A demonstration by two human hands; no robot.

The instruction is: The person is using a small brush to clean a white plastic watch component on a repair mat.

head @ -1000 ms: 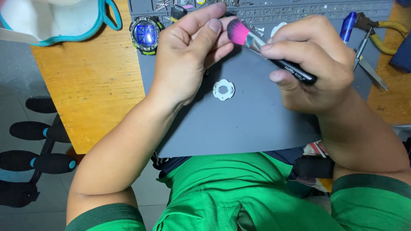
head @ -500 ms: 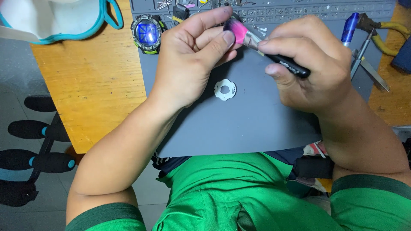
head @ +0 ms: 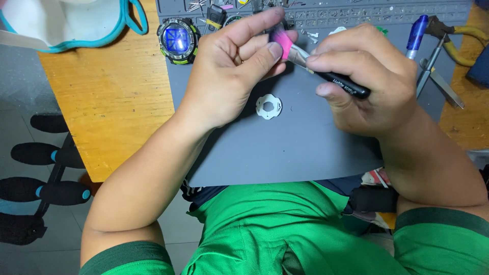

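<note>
right hand (head: 364,81) grips the pink-tipped brush (head: 310,63) (bristles between left hand (head: 232,71) fingers, pinched).

Green short sleeves, green shirt, bare forearms, hands (head: 232,71).

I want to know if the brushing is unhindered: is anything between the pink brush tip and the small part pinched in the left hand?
Nothing visible. The brush, held in the right hand, has its pink bristles right against the left hand's fingertips; the pinched part itself is hidden. The white ring lies apart on the grey mat.
</note>
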